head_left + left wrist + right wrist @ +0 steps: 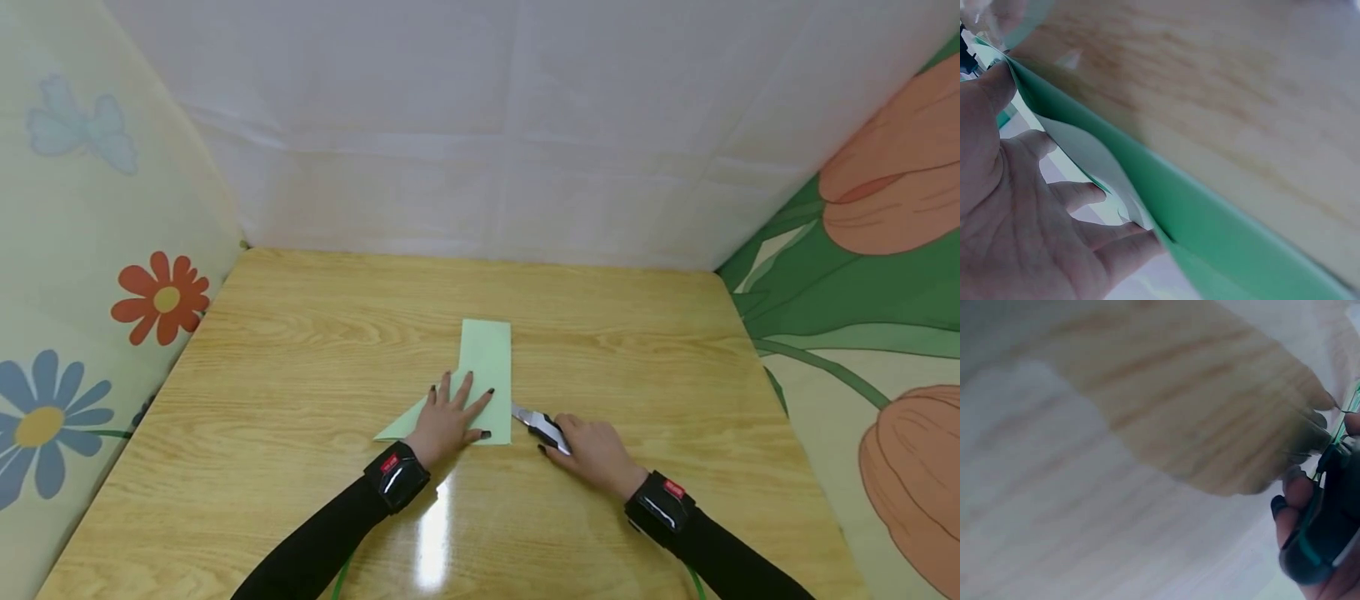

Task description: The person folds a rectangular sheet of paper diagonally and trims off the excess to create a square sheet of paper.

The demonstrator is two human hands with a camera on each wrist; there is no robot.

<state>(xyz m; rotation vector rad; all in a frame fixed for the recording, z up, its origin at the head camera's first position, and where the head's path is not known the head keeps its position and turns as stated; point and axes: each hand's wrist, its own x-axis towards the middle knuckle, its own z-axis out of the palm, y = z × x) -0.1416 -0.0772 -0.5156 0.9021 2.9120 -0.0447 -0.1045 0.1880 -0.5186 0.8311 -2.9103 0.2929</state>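
Observation:
A folded sheet of light green paper (486, 346) lies on the table, with a slanted flap sticking out to the left. My left hand (442, 423) rests on its lower part, fingers spread and pressing it flat. In the left wrist view, layers of the paper (1204, 215) bulge apart beside the fingers. Gripped in my right hand (600, 457) is a utility knife (551, 432), its blade out and its tip right at the paper's right edge. The right wrist view shows the dark knife handle (1329, 519) inside the curled fingers.
The wooden table (330, 333) spreads out around the paper. A white cloth (480, 125) hangs behind it, and flower-patterned cloths stand at the left (60, 250) and right (862, 317). Each wrist wears a black strap.

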